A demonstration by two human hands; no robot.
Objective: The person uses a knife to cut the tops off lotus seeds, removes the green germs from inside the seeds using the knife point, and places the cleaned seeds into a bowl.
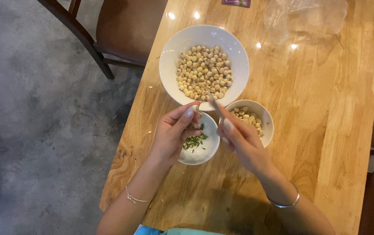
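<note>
A dark chair stood at the far left over grey concrete floor, beside the wooden table.

The left hand was held above a small white bowl that contained green slivers. Its thumb and forefinger were pressed together, pinching a single pale seed at the fingertips; the remaining fingers curled under. A thin bracelet circled that wrist.

Beyond the hands, a large white bowl held a heap of pale round seeds.

The right hand was closed around a thin metal tool, its tip directed toward the pinched seed and lying just beside it. Whether the tip had entered the seed could not be determined. A metal bangle sat on the right wrist.

To the right, touching the small bowl's neighbourhood, a second small bowl held a few pale seeds. A clear plastic bag lay at the far right of the table.

Judgement: the step in hand appeared to be coring one seed, with green cores collected in the near bowl and finished seeds at right. The next move would call for a steady pinch and a straight, controlled push of the tool through the seed's axis, kept over the small bowl.
</note>
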